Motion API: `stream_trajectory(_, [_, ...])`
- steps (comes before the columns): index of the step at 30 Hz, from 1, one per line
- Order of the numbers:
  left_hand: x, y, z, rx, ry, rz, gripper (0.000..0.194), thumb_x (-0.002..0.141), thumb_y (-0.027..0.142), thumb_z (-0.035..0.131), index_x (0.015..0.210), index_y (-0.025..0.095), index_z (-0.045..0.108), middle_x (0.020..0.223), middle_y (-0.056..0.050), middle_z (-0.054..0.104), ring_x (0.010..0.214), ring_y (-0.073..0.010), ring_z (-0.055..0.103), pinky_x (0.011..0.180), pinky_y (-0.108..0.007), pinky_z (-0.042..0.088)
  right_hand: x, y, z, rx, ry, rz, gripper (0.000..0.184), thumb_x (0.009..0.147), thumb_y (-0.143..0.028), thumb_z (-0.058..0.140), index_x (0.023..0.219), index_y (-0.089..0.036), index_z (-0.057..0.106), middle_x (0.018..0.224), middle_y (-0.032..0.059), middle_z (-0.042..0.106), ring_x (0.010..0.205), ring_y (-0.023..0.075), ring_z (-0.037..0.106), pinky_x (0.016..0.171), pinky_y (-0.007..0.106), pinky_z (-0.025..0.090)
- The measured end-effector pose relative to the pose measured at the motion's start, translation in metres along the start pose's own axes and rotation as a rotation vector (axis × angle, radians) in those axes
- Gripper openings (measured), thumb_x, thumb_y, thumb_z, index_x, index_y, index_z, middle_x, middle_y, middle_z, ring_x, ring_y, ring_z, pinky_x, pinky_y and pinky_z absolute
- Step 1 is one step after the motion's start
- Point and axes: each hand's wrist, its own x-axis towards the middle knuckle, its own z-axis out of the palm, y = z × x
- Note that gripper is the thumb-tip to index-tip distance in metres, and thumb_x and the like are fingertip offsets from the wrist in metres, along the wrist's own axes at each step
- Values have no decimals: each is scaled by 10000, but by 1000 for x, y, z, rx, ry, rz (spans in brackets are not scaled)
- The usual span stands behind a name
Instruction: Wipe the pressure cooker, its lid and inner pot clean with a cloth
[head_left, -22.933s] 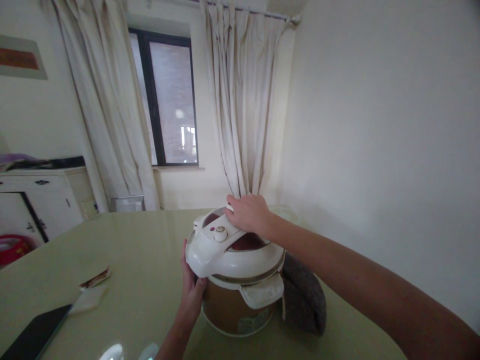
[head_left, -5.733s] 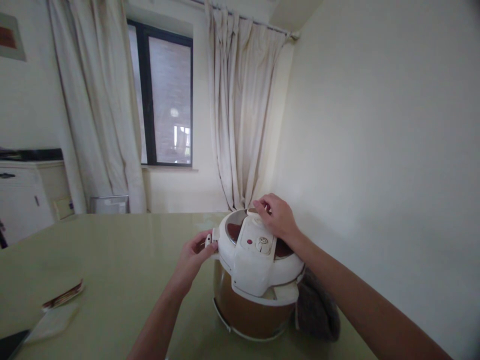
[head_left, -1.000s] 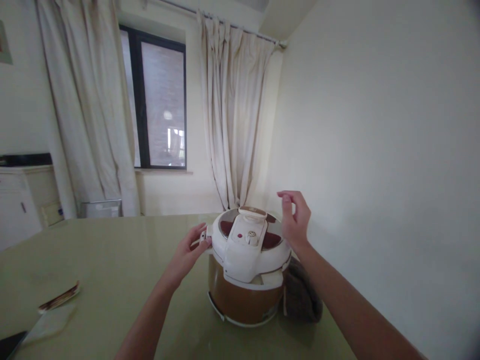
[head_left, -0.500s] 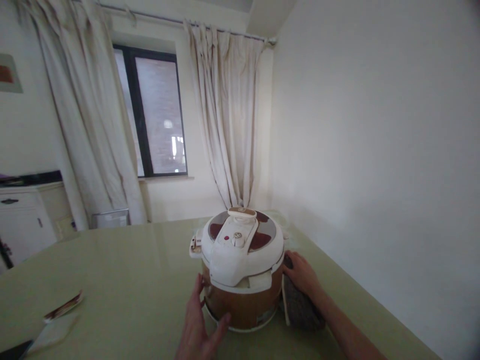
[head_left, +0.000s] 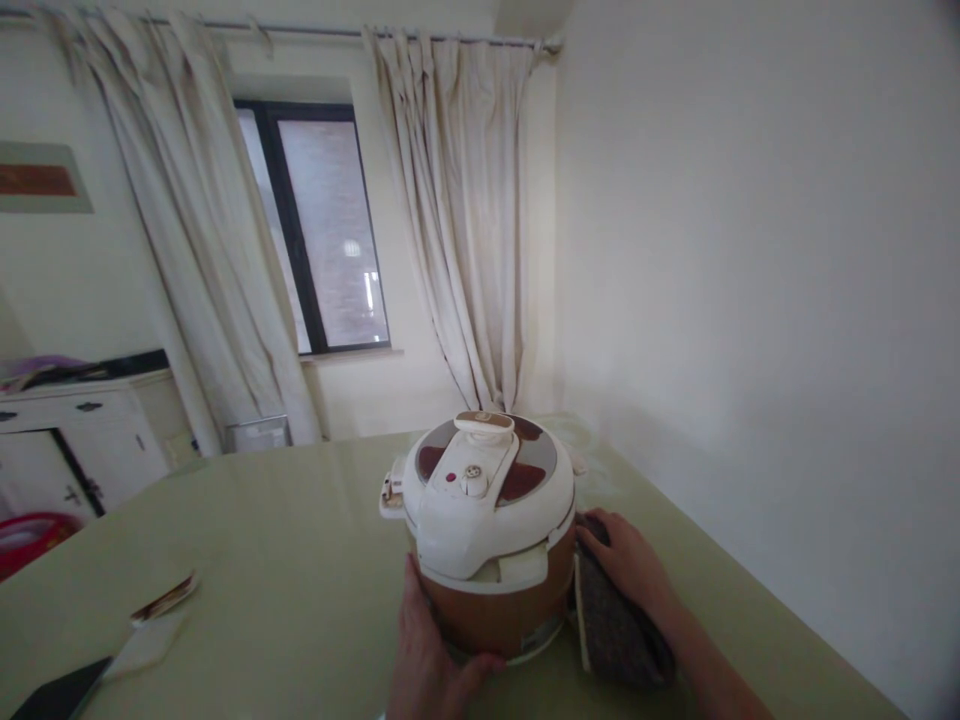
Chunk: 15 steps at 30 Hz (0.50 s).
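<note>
An electric pressure cooker (head_left: 487,510) with a white lid and a brown body stands upright on the green table, its lid on. My left hand (head_left: 433,650) is wrapped round the lower left of the body, thumb across the front near the base and fingers along the side. On the other side, my right hand (head_left: 630,560) grips the top of a dark grey-brown cloth (head_left: 622,630), which hangs down against the cooker's right side. Some of the right fingertips are hidden between cloth and cooker.
At the left of the green table (head_left: 300,560) lie a dark flat object (head_left: 64,690), a translucent white piece (head_left: 146,645) and a small brown-and-white item (head_left: 165,598). A wall borders the table's right edge. A white cabinet (head_left: 112,430) and a red basin (head_left: 34,540) stand beyond.
My left hand has left the side handle and now holds the cooker's lower body. My right hand has come down from above the lid to the cloth. The camera view has shifted.
</note>
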Motion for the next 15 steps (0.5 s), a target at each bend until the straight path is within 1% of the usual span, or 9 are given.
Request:
stream_trajectory(3, [7, 3, 14, 50, 126, 17, 1642, 509, 515, 925, 1637, 294, -248, 1749, -181, 199, 1576, -494, 230, 1261, -604, 322, -4, -3, 0, -74, -22, 6, 397, 932, -491, 539, 1142, -226, 748, 1138, 130, 754, 1107, 308, 693, 999, 417, 484])
stream_trajectory(6, [18, 7, 25, 26, 116, 5, 1637, 500, 528, 931, 1647, 267, -208, 1733, -206, 232, 1572, -482, 253, 1265, -556, 331, -6, -4, 0, -126, -11, 21, 395, 952, -482, 513, 1155, -230, 740, 1145, 138, 742, 1106, 311, 693, 977, 416, 488])
stream_trajectory(8, [26, 14, 32, 17, 97, 14, 1609, 531, 535, 920, 1646, 231, -200, 1730, -229, 220, 1578, -468, 245, 1271, -527, 327, -6, -5, -1, -157, -7, 36, 375, 968, -463, 488, 1144, -239, 733, 1139, 136, 738, 1089, 309, 697, 953, 414, 494])
stream_trajectory(11, [37, 32, 49, 60, 135, 18, 1535, 594, 527, 891, 1647, 165, -166, 1722, -273, 195, 1593, -461, 205, 1286, -542, 285, -6, -6, 0, -211, 5, 61, 334, 972, -434, 487, 1107, -240, 723, 1095, 138, 732, 1055, 313, 702, 919, 415, 502])
stream_trajectory(15, [50, 66, 87, 141, 215, -31, 1461, 676, 529, 861, 1639, 81, -142, 1717, -325, 123, 1603, -470, 143, 1272, -581, 270, -7, -6, 1, -271, 47, 108, 320, 962, -467, 519, 1084, -234, 703, 1056, 144, 716, 1019, 321, 698, 882, 423, 513])
